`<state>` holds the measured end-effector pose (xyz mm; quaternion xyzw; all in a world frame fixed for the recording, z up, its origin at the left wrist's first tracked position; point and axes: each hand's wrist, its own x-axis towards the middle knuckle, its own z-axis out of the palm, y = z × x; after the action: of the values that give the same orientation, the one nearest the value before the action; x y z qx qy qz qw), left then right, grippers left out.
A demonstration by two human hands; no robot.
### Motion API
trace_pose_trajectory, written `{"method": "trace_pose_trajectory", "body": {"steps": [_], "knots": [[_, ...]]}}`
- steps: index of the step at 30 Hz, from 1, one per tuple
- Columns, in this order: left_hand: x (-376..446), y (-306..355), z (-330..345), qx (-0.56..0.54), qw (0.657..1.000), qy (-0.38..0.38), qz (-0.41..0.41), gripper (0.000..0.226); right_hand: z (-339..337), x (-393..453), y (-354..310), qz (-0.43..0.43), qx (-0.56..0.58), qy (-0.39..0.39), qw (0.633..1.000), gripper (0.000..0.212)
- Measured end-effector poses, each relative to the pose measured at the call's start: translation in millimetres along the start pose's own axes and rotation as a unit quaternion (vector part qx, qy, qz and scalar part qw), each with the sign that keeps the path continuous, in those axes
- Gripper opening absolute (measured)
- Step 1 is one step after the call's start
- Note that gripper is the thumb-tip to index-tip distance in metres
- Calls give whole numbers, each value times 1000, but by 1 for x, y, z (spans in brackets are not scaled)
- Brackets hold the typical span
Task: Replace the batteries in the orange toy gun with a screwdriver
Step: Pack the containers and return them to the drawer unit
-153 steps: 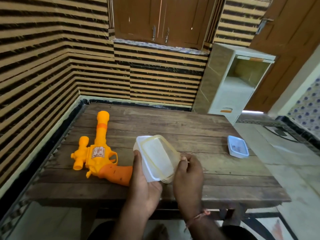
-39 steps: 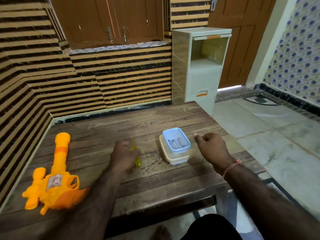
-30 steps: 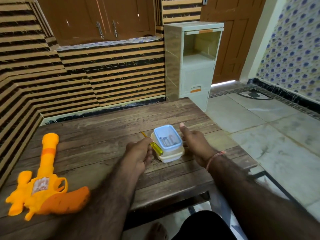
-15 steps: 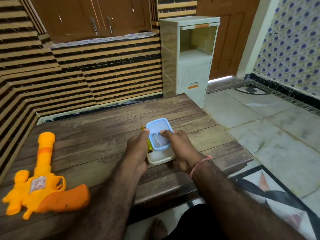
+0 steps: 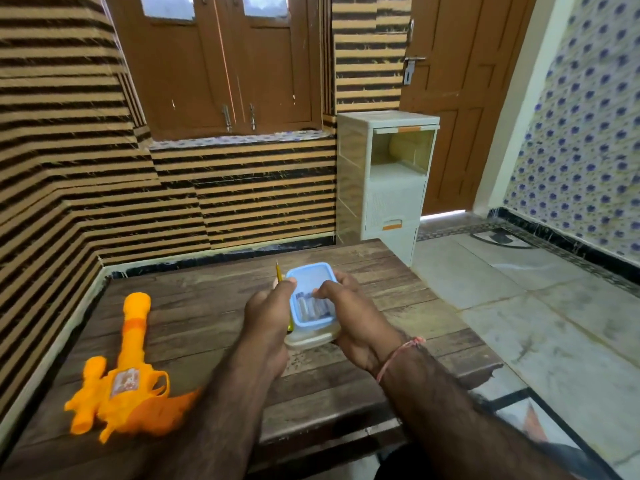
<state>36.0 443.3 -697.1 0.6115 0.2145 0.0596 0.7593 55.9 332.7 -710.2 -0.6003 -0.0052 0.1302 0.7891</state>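
Note:
The orange toy gun (image 5: 121, 382) lies on the wooden table (image 5: 194, 327) at the left, barrel pointing away. At the table's middle a small blue tray (image 5: 311, 278) holding several batteries (image 5: 313, 306) sits on top of a clear white box (image 5: 311, 337). My left hand (image 5: 268, 310) grips a yellow screwdriver (image 5: 278, 271), tip up, against the tray's left side. My right hand (image 5: 349, 317) holds the tray and box from the right, thumb over the tray's rim near the batteries.
A cream plastic drawer cabinet (image 5: 388, 181) stands past the table's far right corner. Striped walls close the left and back sides. The table's right edge drops to a tiled floor (image 5: 540, 313), with a brown door (image 5: 464, 98) behind.
The view has tilted up. Both hands have drawn the stacked tray and box slightly nearer, and my right thumb has settled over the batteries. The gun has not moved.

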Motion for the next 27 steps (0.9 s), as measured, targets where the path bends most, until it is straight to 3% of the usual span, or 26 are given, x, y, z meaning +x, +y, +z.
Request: {"method": "trace_pose_trajectory", "body": {"steps": [10,15,20,24,27], "knots": [[107,7,8,96,992,25,78,40,13,94,-3,-29,-38,2,999,36],[156,34,26,141,987,53,60,39,24,148,-24,-54,-77,23,995,34],[162,102,50,157,986,58,23,34,41,166,-87,-60,-92,33,993,28],[148,186,80,176,983,39,19,47,53,155,-177,-71,-105,78,989,22],[129,239,106,215,976,27,22,51,55,132,-245,-73,-146,86,983,30]]}}
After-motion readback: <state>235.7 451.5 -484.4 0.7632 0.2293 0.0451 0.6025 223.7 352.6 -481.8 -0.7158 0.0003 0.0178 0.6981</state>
